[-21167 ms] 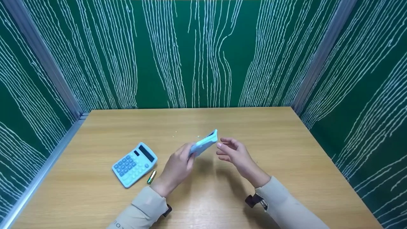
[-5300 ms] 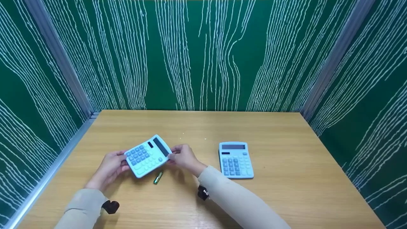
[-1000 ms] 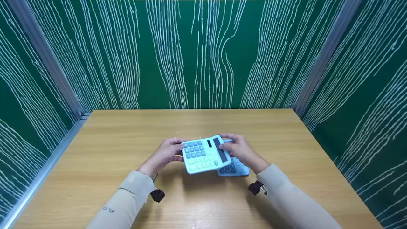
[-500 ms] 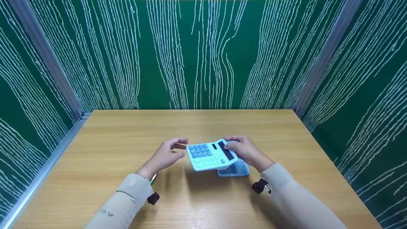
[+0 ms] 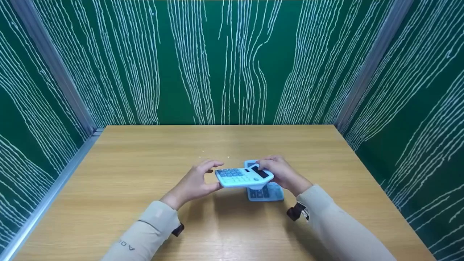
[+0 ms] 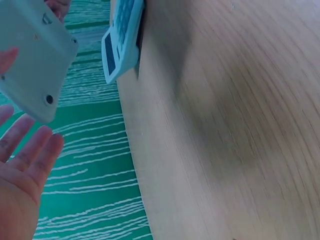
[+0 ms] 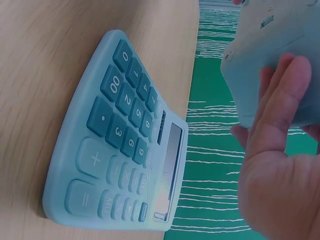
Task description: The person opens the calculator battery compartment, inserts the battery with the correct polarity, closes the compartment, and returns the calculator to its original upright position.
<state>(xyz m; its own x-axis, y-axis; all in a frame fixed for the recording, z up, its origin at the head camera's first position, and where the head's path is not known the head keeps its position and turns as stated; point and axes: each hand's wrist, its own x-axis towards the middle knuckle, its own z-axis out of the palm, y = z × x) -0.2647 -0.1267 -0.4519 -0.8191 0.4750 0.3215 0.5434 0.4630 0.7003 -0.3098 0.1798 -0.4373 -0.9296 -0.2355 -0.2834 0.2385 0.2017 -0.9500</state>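
Observation:
My right hand (image 5: 282, 174) pinches a light-blue calculator (image 5: 237, 178) by its display end, thumb on top and fingers against the underside. The calculator is held above the table, keys up and tilted; its back (image 6: 37, 50) faces the left wrist camera. Around its left end my left hand (image 5: 194, 184) is spread, thumb and fingers apart, with fingertips close to the edge. A second light-blue calculator (image 5: 267, 194) lies face up on the table, partly covered by the held one. Its grey-blue number keys and display show large in the right wrist view.
The wooden table (image 5: 145, 145) is bounded by green walls (image 5: 181, 72) with white wavy lines at the back and sides. A few tiny white specks (image 5: 202, 151) lie behind the hands. Dark wrist cameras (image 5: 295, 212) hang beneath the sleeves.
My left hand has let go of the calculator's left end and opened. The held calculator has moved slightly right and tipped flatter. The green battery seen earlier is now hidden by the left arm.

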